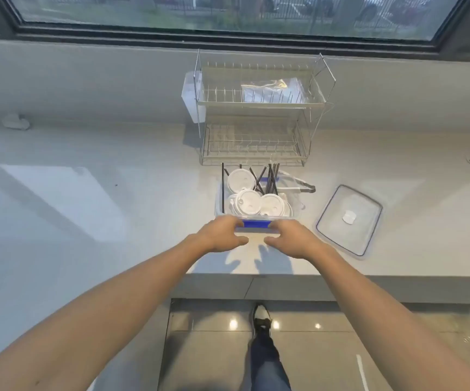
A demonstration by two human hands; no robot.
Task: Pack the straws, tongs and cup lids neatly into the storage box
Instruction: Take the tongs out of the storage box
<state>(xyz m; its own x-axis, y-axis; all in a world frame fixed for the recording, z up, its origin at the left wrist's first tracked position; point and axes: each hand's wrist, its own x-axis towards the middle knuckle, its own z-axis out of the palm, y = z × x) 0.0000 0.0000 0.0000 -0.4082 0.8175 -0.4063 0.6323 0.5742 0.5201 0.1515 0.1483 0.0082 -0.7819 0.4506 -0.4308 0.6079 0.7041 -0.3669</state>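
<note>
Head view shows your left hand (222, 232) and right hand (290, 238) curled around the near blue-latched end of the storage box (219, 204), grasping it on the counter (87, 207). Inside lie 3 or more cup lids (246, 201), while the straws (270, 179) overhang its far rim and the tongs (298, 186) lie by its far right corner. If you tug it, the straws may spill, and its lid (349, 218) still sits apart at right.

White counter (87, 193) bears storage box (219, 206), lid (349, 218), wire rack (256, 142).
</note>
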